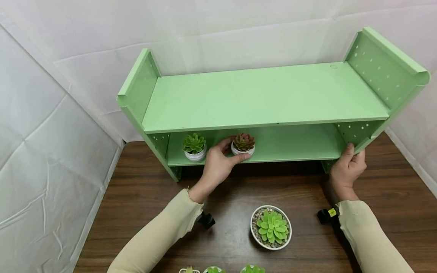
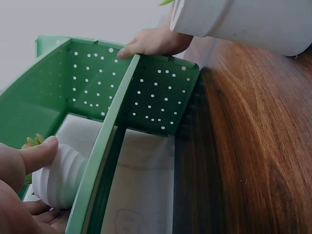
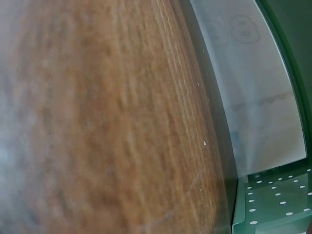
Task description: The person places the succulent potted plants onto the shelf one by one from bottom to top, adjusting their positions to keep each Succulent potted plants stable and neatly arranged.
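On the lower shelf of a green two-tier rack [image 1: 266, 96], my left hand [image 1: 218, 163] grips a small white pot with a reddish-brown succulent [image 1: 244, 142], thumb in front and fingers behind. The left wrist view shows the ribbed white pot [image 2: 59, 178] between thumb and fingers, just over the shelf board. To its left on that shelf stands a green succulent in a white pot [image 1: 194, 147]. My right hand [image 1: 349, 168] holds the lower front edge of the rack's right side panel, thumb on the inside and fingers around the outside.
A larger round pot with a bright green succulent and pebbles [image 1: 271, 227] stands on the wooden table [image 1: 143, 212] before the rack. Tops of several more plants [image 1: 252, 269] show at the bottom edge. White sheeting [image 1: 102, 30] hangs behind and at the left.
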Demonstrator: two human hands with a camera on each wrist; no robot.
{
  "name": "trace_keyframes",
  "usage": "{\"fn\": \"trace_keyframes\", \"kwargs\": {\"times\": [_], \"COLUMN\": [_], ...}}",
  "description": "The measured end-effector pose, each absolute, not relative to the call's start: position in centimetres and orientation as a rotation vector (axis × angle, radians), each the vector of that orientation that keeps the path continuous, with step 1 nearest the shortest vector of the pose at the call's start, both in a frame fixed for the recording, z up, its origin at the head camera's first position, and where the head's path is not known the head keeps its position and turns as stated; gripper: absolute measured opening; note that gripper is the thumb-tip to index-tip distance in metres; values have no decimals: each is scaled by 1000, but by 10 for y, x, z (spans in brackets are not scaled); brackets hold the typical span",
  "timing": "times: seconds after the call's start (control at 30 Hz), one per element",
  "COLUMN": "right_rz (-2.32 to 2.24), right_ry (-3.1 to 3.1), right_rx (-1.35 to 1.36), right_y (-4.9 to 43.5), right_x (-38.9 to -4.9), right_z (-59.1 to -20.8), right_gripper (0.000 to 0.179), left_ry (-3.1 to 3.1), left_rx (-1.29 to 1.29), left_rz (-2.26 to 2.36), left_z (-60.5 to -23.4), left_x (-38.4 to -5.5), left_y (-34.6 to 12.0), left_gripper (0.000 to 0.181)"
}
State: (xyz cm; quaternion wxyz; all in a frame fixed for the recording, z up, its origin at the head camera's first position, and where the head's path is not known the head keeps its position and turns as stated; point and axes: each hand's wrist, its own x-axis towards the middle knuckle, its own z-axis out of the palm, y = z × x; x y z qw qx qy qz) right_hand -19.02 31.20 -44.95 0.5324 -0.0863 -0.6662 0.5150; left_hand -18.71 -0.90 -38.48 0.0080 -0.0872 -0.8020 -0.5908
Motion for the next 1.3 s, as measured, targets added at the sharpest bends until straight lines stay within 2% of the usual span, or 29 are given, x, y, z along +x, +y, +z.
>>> {"fn": "trace_keyframes", "kwargs": {"times": [0.6, 1.03, 1.3], "right_rz": [1230, 1227, 1226], "right_ry": [-1592, -1589, -1591], "right_rx": [-218, -205, -229], "right_y": [311, 311, 311], "right_x": [-190, -192, -190], "right_z": [-448, -447, -448], "right_gripper": [26, 27, 26], "left_ry": [-2509, -2490, -2407], "left_rx": [-304, -404, -450], "left_rz": [-1866, -1910, -1968], "left_z": [-385, -386, -392], "left_x": [-189, -187, -185], "left_y": [-12, -18, -18], "left_gripper": [71, 85, 78]}}
